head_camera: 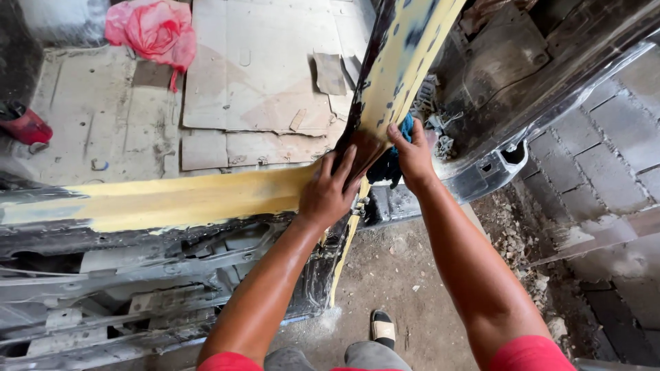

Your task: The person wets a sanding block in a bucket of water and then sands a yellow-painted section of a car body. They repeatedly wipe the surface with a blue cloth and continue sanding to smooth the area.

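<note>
Under both your hands sits a stripped car body pillar coated in yellow primer, meeting a yellow-coated sill to the left of them. Your left hand presses flat and open on the joint; your right hand clutches a blue rag against the pillar. Judged stiff, heavy sheet metal with sharp bare edges: hold the broad coated faces. The rag is soft and light.

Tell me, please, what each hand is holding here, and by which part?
The right hand grips a bunched blue cloth against the yellow-coated car panel. The left hand holds nothing; it presses flat on the panel's corner.
</note>
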